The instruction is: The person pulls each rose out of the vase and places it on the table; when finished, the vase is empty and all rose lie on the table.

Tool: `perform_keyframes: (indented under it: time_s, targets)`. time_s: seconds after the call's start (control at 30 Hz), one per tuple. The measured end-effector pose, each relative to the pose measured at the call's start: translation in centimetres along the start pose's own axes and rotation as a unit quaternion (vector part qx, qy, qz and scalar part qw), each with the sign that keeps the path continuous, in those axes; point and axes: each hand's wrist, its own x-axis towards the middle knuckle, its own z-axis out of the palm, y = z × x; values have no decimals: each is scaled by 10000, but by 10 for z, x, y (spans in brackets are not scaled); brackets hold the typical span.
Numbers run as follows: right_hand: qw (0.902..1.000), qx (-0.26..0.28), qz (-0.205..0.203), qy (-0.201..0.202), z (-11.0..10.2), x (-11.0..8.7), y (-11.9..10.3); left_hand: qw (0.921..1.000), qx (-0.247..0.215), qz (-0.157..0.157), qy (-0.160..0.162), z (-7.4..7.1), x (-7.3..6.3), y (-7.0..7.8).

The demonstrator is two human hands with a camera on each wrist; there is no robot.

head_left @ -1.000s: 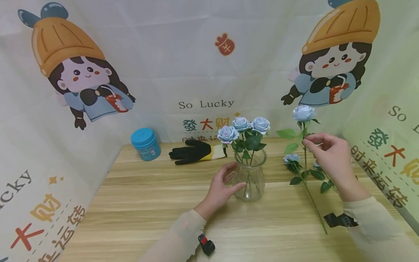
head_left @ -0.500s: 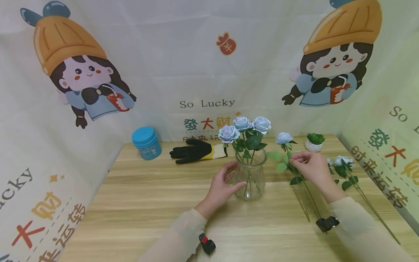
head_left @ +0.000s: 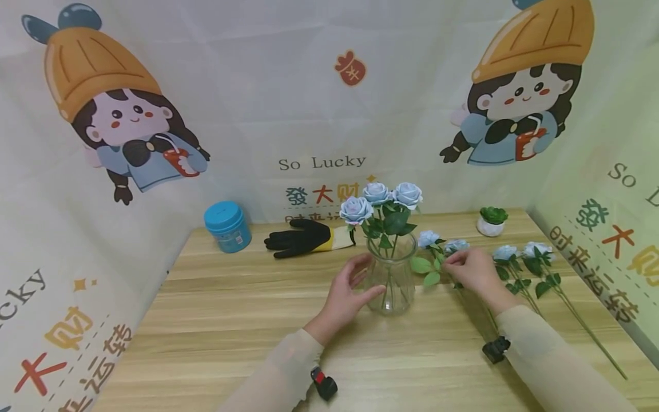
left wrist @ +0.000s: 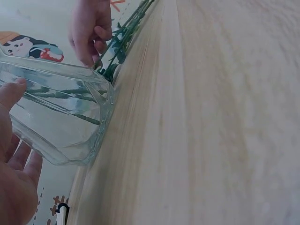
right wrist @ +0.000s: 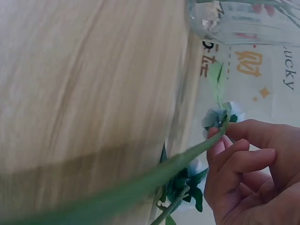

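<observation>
My left hand [head_left: 350, 294] holds the clear glass vase [head_left: 393, 292] from its left side, with the thumb in front and the fingers curved round behind. Three pale blue artificial roses [head_left: 377, 193] stand in the vase. Right of it, my right hand [head_left: 476, 277] pinches the stem of another blue rose [head_left: 428, 239] between thumb and fingertips, low over the table. In the right wrist view its green stem [right wrist: 154, 180] runs toward the camera. Behind the right hand lies a further blue rose [head_left: 456, 246], partly hidden.
Two blue roses [head_left: 538, 250] lie on the wooden table [head_left: 231, 332] at the right. A potted succulent [head_left: 491, 222] stands at the back right. A black work glove [head_left: 301, 239] and a blue tub [head_left: 227, 227] are along the back edge, near the printed backdrop.
My right hand has moved left and down, lowering the rose from upright to near the table beside the vase. The potted succulent has come into view. The left hand stays at the vase.
</observation>
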Motion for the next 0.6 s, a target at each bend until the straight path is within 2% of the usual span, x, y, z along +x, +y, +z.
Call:
perform_keyframes:
  time_s: [0.27, 0.6]
  targets:
    - [9985, -501, 81, -219, 7, 6, 2, 10000, -4, 34, -34, 0, 0, 1]
    - [9952, -293, 475, -802, 7, 10, -4, 10000, -3, 93, -19, -1, 0, -1]
